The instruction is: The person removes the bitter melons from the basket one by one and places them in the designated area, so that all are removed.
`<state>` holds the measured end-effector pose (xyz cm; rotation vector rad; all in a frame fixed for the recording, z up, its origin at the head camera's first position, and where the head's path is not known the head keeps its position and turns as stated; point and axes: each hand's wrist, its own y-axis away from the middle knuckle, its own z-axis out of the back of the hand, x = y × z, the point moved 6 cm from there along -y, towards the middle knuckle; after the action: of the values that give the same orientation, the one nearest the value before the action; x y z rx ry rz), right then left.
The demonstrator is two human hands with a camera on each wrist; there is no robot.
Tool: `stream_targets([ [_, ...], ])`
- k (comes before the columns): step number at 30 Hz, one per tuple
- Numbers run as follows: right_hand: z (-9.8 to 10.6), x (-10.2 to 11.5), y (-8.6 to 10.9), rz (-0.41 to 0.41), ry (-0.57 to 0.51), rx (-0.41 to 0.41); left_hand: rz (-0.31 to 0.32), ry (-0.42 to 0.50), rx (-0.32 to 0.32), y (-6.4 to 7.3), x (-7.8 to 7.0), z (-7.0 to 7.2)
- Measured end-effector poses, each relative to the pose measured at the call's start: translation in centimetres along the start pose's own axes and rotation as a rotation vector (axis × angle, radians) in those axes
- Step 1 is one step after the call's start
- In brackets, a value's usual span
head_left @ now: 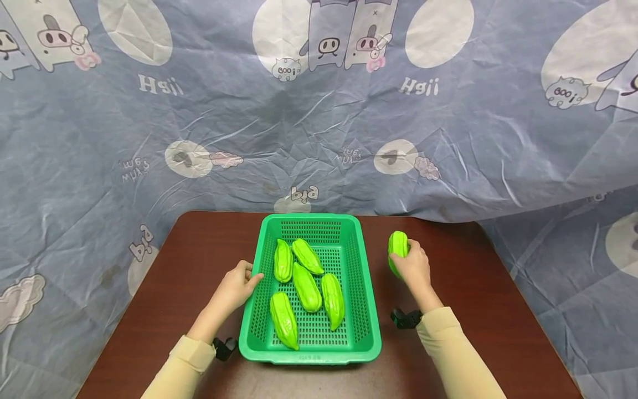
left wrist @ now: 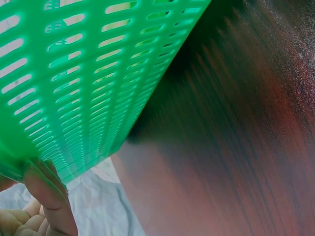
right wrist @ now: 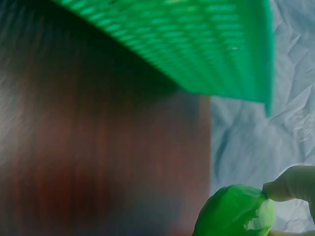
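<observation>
Remotely, I see a pale yellow left sleeve [head_left: 171, 377] and matching right sleeve [head_left: 461, 360], both broad-cuffed, plus a small black left wrist unit [head_left: 226, 349] and right wrist unit [head_left: 406, 319].

A gap of counter [head_left: 473, 288] parts the basket [head_left: 360, 299] from the gourd [head_left: 397, 244] in the right hand [head_left: 415, 268]; the raised rim [head_left: 309, 356] bars a low path; the left hand [head_left: 239, 284] blocks the left side; five gourds [head_left: 283, 318] obstruct the floor [head_left: 333, 257], its far right corner free.

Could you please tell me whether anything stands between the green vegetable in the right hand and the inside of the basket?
Only the right wall of the green basket stands between the green vegetable in the right hand and the inside; nothing else visible is in the way. I cannot tell whether the vegetable is above the rim.
</observation>
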<state>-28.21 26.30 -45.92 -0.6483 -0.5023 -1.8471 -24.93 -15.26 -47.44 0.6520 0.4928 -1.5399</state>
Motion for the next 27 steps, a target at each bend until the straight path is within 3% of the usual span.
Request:
stream_targets([
  [13,-2.1,-4.2,0.2,-0.01,0.054,0.095,-0.03,0.017,-0.021,0.0,0.2,-0.1],
  [27,-3.3,-5.3,0.3,0.032,0.079,0.092,-0.02,0.03,-0.043,0.1,0.3,-0.2],
])
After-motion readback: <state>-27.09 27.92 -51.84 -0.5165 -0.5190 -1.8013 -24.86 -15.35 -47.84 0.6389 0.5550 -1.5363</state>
